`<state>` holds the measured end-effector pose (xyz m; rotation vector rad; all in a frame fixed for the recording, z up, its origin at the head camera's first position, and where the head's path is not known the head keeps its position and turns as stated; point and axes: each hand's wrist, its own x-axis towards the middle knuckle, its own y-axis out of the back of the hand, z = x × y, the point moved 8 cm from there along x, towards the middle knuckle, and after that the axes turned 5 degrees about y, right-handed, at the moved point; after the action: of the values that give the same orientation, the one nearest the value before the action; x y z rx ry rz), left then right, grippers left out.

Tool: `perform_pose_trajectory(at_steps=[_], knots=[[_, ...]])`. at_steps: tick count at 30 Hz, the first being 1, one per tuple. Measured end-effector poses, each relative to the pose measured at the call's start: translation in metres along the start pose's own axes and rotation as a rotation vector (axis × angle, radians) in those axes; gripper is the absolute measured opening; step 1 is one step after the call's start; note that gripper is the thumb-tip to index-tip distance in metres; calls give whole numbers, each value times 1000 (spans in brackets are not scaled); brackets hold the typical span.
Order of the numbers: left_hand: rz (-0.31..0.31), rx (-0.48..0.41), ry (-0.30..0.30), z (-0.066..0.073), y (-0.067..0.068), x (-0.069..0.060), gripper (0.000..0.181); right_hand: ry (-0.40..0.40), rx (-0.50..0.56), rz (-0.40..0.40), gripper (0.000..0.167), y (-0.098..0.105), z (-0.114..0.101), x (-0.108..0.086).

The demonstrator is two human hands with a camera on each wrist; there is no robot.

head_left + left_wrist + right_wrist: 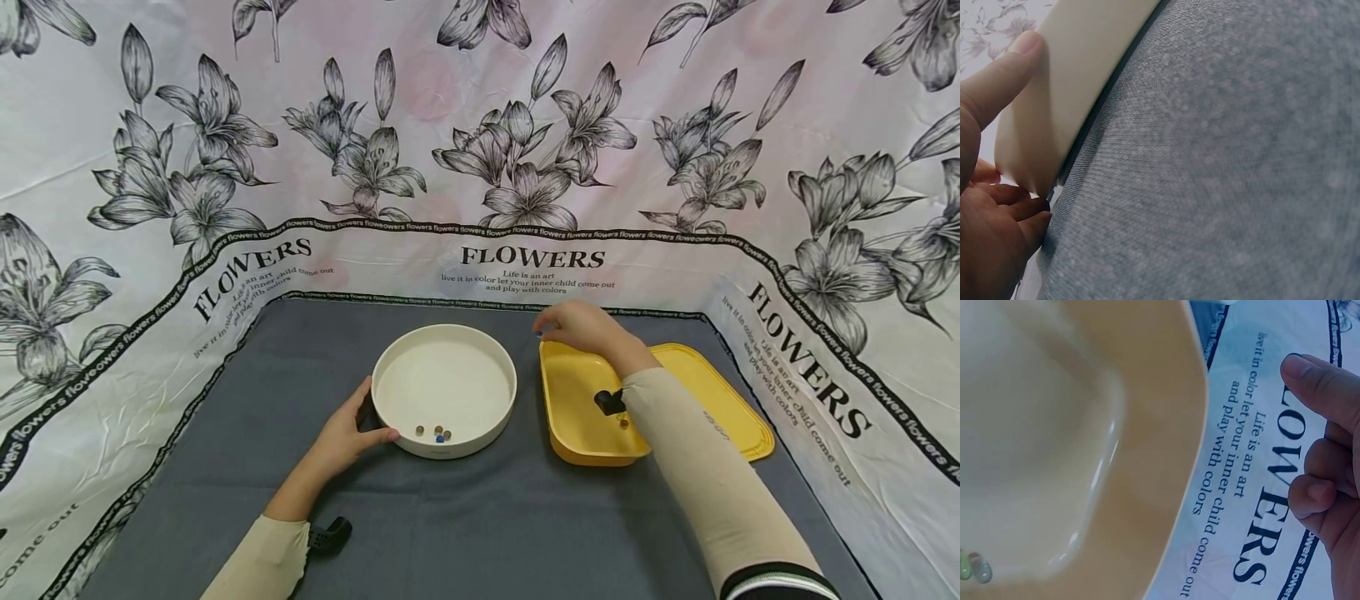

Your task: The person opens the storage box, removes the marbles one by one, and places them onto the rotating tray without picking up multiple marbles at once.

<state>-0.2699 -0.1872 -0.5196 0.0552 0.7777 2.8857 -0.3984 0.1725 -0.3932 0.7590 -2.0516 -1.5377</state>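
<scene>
My left hand [343, 433] holds the left side of a round, cream-white dish [444, 330]. In the left wrist view, the thumb lies on the dish's outer wall [1085, 69], and the other fingers curl at its lower edge. Several small marbles [438, 431], brown ones and a blue one, lie inside near the front. Over the far left corner of a yellow rectangular box [577, 392] is my right hand [581, 325], its fingertips pinching a small blue marble [538, 334]. More marbles [981, 570], greenish and clear, sit in the box, partly hidden by the arm in the head view.
A flat yellow lid [712, 392] lies on the grey cloth [450, 525], right of the box and partly behind the right forearm. White flower-printed sheeting [375, 258] rises around the back and sides. Dark wrist cameras [330, 536] are strapped to both sleeves.
</scene>
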Motion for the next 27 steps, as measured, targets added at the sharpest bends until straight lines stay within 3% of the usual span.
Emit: perform_pose_trajectory(at_steps=[14,27], knots=[[-4,-2,12,-1,-1,0,121,68,-10,-10,20,0,-23,22],[-2,-7,16,2,0,-1,123,84,-37,-28,20,-4,-43,44]])
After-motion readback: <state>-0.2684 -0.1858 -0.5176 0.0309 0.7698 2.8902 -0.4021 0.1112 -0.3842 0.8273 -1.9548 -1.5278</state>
